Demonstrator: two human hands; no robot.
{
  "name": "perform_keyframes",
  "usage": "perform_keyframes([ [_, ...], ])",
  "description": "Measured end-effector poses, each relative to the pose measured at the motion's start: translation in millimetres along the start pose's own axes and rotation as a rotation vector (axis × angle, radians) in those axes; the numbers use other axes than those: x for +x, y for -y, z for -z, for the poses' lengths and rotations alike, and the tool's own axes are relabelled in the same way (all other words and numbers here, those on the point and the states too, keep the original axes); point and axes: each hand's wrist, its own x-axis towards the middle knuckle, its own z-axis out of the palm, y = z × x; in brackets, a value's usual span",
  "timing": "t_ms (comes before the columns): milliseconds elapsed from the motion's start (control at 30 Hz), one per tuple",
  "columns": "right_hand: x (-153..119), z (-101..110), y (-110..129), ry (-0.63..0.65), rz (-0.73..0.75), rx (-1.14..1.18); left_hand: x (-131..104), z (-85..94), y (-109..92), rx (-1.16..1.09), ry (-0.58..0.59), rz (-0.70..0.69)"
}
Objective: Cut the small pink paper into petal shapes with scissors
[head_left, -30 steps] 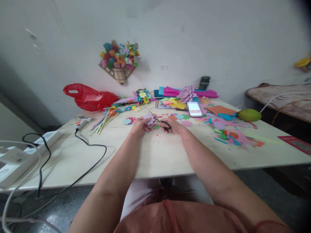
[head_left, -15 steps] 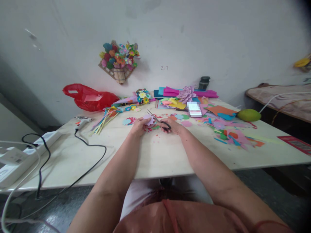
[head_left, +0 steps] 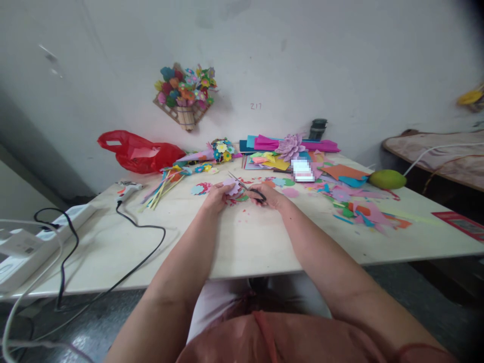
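My left hand (head_left: 217, 196) is closed on a lilac paper flower (head_left: 232, 186) with a scalloped edge. In my right hand (head_left: 269, 195) I hold black-handled scissors (head_left: 257, 193), their blades pointing up and left beside the lilac paper. Whether the blades touch the paper I cannot tell. Under and around both hands lie tiny red and pink scraps (head_left: 244, 210). A light-blue scalloped paper piece (head_left: 198, 189) lies left of my left hand, and a pink paper disc (head_left: 290, 192) lies right of my right hand.
A glue gun (head_left: 130, 191) with a black cord and a white power strip (head_left: 71, 217) are at left. Behind lie a red plastic bag (head_left: 141, 156), paper flowers (head_left: 223, 149) and a phone (head_left: 303, 170). Coloured offcuts (head_left: 366, 214) and a yellow-green oval object (head_left: 387, 179) are at right.
The scissors' blades have shifted very slightly upward at the tips. Both hands stay almost in place, still holding the paper flower and the scissors.
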Motion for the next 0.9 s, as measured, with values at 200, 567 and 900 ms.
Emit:
perform_keyframes([
  [200, 0.6, -0.4, 0.7, 0.006, -0.008, 0.036, -0.8, -0.4, -1.0, -0.018, 0.021, -0.003],
  [567, 2.9, 2.0, -3.9, 0.011, 0.005, 0.019, 2.4, 2.0, 0.4, -0.018, -0.017, -0.032],
  [900, 4.2, 2.3, -5.2, 0.006, 0.004, 0.018, 3.1, 2.4, 0.7, -0.021, -0.013, -0.042],
])
